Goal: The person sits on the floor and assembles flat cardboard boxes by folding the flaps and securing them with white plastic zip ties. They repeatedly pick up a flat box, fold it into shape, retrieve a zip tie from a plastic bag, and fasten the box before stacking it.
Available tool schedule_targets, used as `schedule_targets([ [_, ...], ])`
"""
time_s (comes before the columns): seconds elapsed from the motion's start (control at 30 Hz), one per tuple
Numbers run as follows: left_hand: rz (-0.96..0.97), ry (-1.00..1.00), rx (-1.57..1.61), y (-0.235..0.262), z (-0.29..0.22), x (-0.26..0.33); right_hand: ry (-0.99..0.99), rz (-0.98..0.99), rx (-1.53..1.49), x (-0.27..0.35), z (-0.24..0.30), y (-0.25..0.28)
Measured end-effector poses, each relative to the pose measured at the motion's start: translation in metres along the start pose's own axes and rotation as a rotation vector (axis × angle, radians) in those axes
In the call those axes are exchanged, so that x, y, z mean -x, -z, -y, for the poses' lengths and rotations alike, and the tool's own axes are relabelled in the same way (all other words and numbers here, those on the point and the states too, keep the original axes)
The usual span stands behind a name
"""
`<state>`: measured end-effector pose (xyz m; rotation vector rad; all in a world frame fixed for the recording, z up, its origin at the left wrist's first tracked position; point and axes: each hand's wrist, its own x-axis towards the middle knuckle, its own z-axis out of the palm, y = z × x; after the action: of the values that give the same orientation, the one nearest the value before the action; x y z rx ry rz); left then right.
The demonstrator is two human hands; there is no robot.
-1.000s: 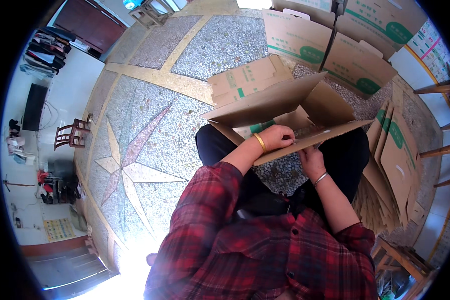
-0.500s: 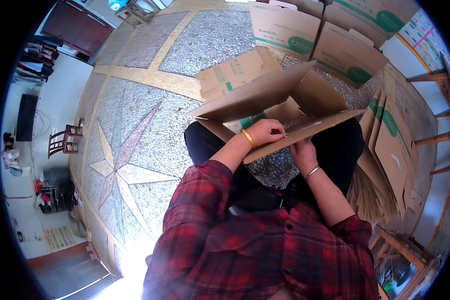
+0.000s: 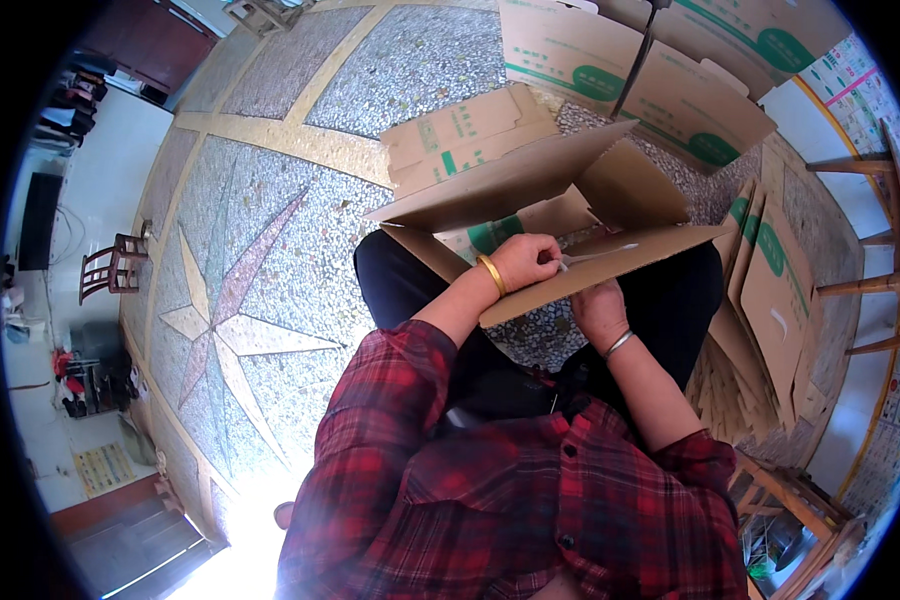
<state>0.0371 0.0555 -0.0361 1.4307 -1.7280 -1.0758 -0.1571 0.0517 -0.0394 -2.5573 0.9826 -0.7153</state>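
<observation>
An open brown cardboard box (image 3: pixel 625 268) rests across my lap, its inside facing up. My left hand (image 3: pixel 528 263), with a gold bangle on its wrist, reaches over the near wall into the box. Its thumb and fingers are pinched on a small white strip (image 3: pixel 563 265) at that wall's inner face. On the outer side of the same wall is my right hand (image 3: pixel 600 312), a silver bangle at its wrist. The panel hides its fingertips, so its grip does not show. Another white mark (image 3: pixel 625 247) shows farther right along the inner face.
A flat cardboard piece (image 3: pixel 465 135) lies on the floor beyond the box. Standing cartons with green print (image 3: pixel 575 55) are at the far right. Folded cardboard sheets (image 3: pixel 770 290) lean beside my right knee. Wooden stools (image 3: pixel 800 510) stand at the right; a small chair (image 3: pixel 112 268) is far left.
My left hand stays pinched at the near wall, with the white strip now showing more clearly. My right hand has shifted slightly left under the panel. The whole view has turned a little.
</observation>
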Motion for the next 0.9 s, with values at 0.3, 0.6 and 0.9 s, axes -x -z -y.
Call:
schedule_targets([
  [0.3, -0.03, 0.016, -0.123, 0.009, -0.016, 0.008, 0.014, -0.003, 0.03, -0.001, 0.005, -0.001],
  [0.6, -0.051, 0.003, -0.129, 0.008, -0.017, 0.012, 0.001, -0.016, 0.049, 0.0, 0.01, 0.0],
  [0.9, 0.008, 0.07, 0.049, 0.01, -0.014, 0.016, -0.022, 0.002, -0.002, -0.003, 0.017, 0.004],
])
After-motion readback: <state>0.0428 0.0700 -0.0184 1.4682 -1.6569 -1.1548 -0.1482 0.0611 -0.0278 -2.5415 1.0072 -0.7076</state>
